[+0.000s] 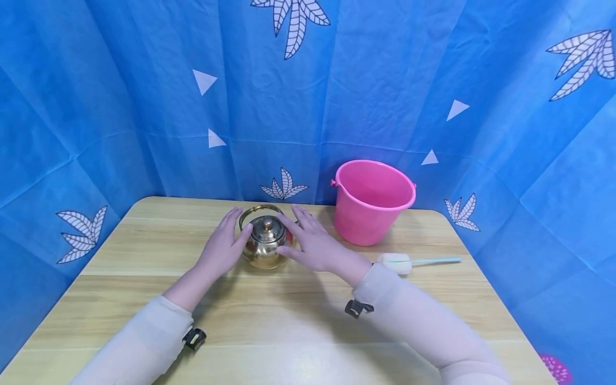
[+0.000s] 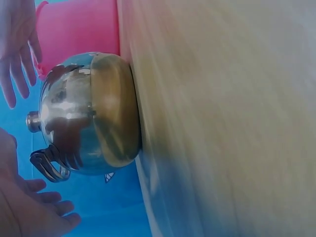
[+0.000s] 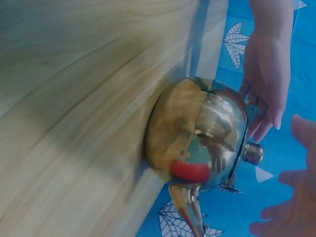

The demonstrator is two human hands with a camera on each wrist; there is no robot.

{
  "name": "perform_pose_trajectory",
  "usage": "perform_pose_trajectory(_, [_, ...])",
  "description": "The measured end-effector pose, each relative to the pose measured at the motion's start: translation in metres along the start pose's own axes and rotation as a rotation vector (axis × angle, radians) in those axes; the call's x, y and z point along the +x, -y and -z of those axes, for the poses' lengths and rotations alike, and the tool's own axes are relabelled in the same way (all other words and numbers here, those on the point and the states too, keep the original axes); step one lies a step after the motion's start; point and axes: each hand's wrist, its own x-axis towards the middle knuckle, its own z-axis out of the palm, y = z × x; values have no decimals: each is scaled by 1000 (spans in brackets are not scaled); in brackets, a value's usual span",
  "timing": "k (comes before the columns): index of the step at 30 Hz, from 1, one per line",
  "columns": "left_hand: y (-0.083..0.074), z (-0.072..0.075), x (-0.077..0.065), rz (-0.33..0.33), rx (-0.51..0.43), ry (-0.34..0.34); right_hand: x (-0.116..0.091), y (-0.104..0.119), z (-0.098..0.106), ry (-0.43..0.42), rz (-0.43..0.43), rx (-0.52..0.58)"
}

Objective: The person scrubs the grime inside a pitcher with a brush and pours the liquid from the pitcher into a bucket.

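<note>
A small shiny gold-coloured teapot (image 1: 264,255) stands upright on the wooden table, its lid with a round knob on and its hoop handle tipped toward the back. My left hand (image 1: 222,247) hovers at its left side, fingers extended and thumb near the lid. On the other side, my right hand (image 1: 315,245) is held with fingers spread, overlapping the pot's right edge in the head view. The right wrist view shows the spout (image 3: 188,205) and a red reflection on the pot's body. In the left wrist view, both hands flank the teapot (image 2: 79,113) and neither grips it.
A pink bucket (image 1: 358,224) stands behind and right of my right hand. Near my right forearm lies a white sponge brush (image 1: 397,263) with a light blue handle, pointing right. A blue curtain (image 1: 394,69) with leaf prints surrounds the table's (image 1: 289,331) back and sides.
</note>
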Motion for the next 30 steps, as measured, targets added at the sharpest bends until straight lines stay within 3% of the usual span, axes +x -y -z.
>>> perform_pose_trajectory(7, [-2, -1, 1, 64, -63, 15, 4, 6, -2, 6, -16, 3])
perform_pose_trajectory(15, [-6, 0, 1, 143, -102, 29, 8, 11, -3, -5, 21, -8])
perform_pose_trajectory(30, [-3, -4, 2, 204, -129, 43, 18, 17, -7, -12, 49, -27])
